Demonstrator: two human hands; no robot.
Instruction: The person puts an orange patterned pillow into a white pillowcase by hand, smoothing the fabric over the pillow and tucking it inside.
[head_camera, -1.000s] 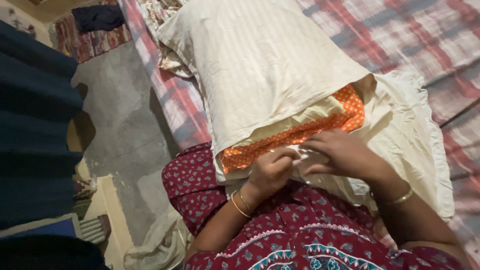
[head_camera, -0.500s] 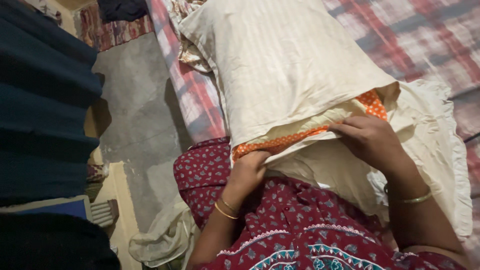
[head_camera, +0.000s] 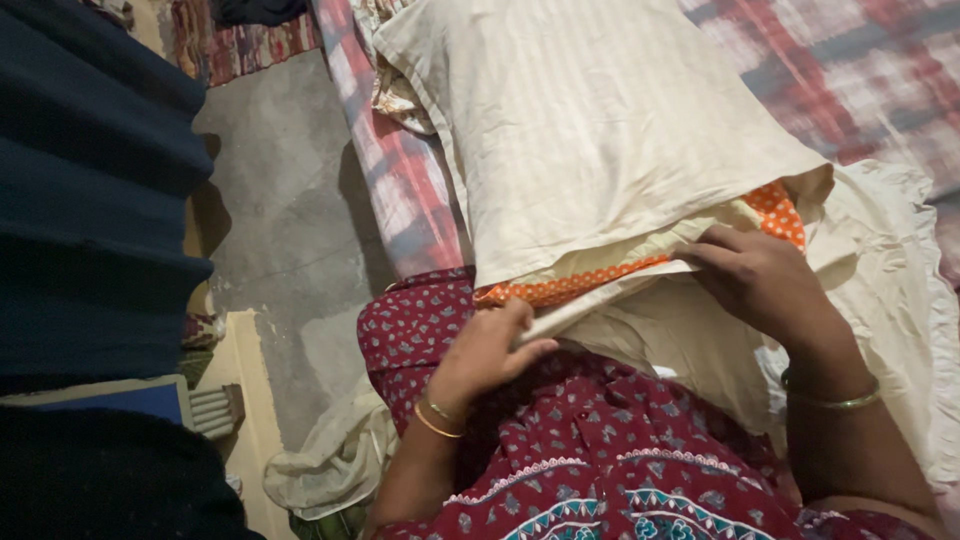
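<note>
A cream pillowcase (head_camera: 590, 130) covers most of an orange dotted pillow (head_camera: 580, 288) that lies on the bed in front of me. Only a strip of orange shows at the open end. My left hand (head_camera: 480, 355) pinches the case's lower edge near its left corner. My right hand (head_camera: 765, 285) rests on the open end at the right, fingers pressing the cream fabric by the orange corner (head_camera: 780, 210). Both wrists wear thin gold bangles. The pillow's lower part rests against my maroon patterned dress (head_camera: 600, 450).
A red and white checked bedsheet (head_camera: 860, 80) covers the bed. A grey concrete floor (head_camera: 280, 220) lies to the left, with a crumpled pale cloth (head_camera: 330, 465) on it. Dark blue fabric (head_camera: 90, 190) fills the left side. A patterned rug (head_camera: 240, 45) lies at the top.
The case edge has come further down over the orange pillow, leaving less orange showing. My left hand moved down to the lower left edge; my right hand shifted right along the opening.
</note>
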